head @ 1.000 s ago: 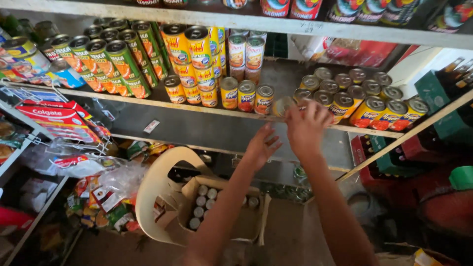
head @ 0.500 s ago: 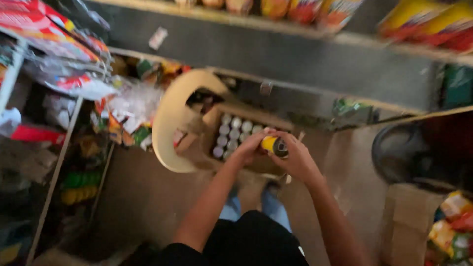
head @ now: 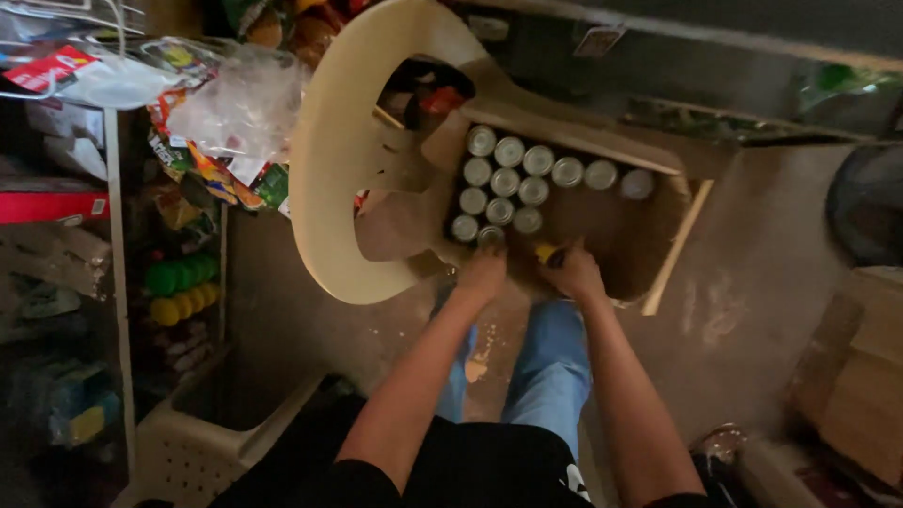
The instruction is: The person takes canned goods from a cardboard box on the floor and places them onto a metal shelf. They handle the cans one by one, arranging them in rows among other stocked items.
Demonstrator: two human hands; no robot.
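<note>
An open cardboard box (head: 658, 273) rests on a cream plastic chair (head: 329, 179) and holds several silver-topped cans (head: 508, 179) standing in rows at its left side. My right hand (head: 576, 275) is inside the box's near edge, closed around a yellow-labelled can (head: 546, 252). Just to its left, my left hand (head: 483, 275) curls around a silver-topped can (head: 489, 235) at the near end of the rows. The right half of the box floor is bare cardboard.
My legs in blue jeans (head: 550, 367) stand just before the chair. A wire rack (head: 113, 282) of packaged snacks and plastic bags (head: 235, 103) fills the left. A cream plastic crate (head: 198, 452) sits lower left, cardboard boxes (head: 865, 376) at right.
My view dropped from the shelf of cans to the box. Both hands came down from the shelf, carrying the yellow-labelled can, and now reach into the box's near edge.
</note>
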